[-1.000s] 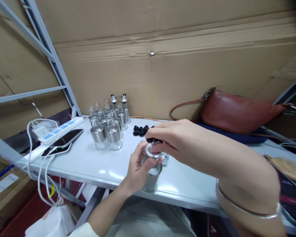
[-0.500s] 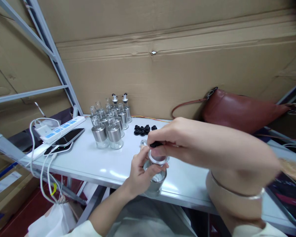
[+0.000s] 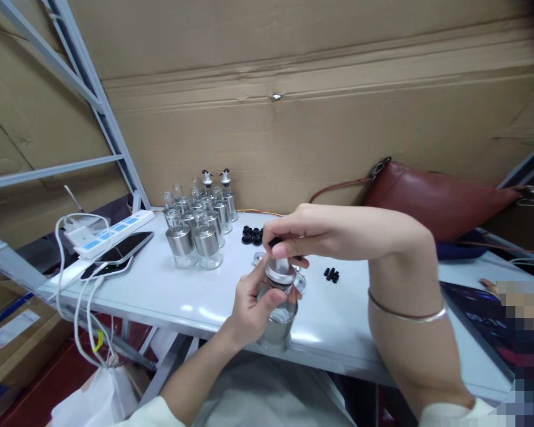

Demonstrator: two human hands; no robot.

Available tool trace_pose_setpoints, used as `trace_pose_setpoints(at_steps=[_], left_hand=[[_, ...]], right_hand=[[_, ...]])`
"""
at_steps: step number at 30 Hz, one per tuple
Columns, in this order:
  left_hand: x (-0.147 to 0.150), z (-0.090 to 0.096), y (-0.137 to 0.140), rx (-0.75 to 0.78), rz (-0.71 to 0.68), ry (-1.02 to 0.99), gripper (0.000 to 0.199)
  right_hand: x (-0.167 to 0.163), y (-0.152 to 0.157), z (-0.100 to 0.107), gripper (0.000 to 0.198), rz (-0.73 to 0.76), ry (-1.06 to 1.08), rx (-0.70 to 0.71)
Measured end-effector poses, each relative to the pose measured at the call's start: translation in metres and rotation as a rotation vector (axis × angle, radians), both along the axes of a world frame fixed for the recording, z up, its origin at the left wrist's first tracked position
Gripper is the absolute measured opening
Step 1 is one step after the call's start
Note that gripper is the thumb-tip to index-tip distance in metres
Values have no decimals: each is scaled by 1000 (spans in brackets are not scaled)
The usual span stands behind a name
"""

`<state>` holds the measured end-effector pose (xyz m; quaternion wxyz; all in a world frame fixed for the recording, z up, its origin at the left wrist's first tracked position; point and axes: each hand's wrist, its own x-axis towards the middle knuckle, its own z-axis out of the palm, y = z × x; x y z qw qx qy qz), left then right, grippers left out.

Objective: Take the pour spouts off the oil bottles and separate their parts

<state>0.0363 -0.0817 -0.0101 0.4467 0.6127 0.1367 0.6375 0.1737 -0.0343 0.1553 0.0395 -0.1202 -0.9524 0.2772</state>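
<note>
My left hand [image 3: 251,305] is wrapped around the neck and shoulder of a glass bottle [image 3: 276,337] with a metal band, standing upright at the table's front edge. A silver pourer top [image 3: 280,271] sits at its mouth. My right hand [image 3: 305,232] pinches the black piece [image 3: 276,242] at the pourer's tip from above, its fingers partly covering it. Just behind, clear rings [image 3: 258,258] lie partly hidden by my hands. Farther back are several black stoppers [image 3: 251,236], and to the right, several small black pieces [image 3: 331,275].
Several glass bottles [image 3: 207,242] with metal bands stand at left, two with pourers at the back. Left of them lie a power strip [image 3: 115,233], cables and a phone [image 3: 127,246]. A brown bag [image 3: 436,196] and a tablet [image 3: 480,323] are at right. Cardboard [image 3: 293,142] walls the back.
My right wrist and forearm have turned and drawn in to the left, uncovering the small black pieces and more of the tablet. The silver pourer shows more fully. My left hand keeps its hold.
</note>
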Motion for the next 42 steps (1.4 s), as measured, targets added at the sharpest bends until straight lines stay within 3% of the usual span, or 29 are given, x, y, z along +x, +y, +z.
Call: trace_pose_setpoints(at_steps=[3,8,16,34,38,42], left_hand=[[-1,-1,1,-12,56,50,51],[-2,-1,2,-82,149,128,52],[-1,1,3,-97,104,123,47],[-2,3,5,-148,-72,59,51],[-2,4,3,-138,-68,68,51],[-2,4,3,-128,-70,72,49]], right_hand=[[0,3,0,19,-7,-3,-17],[1,-2,1,18,-102,-8,108],[4,-25,5,16,-252,1,161],[8,-30,7,17,-264,-21,167],[4,-31,5,17,-268,-6,107],[-1,-33,4,17,-313,-30,142]])
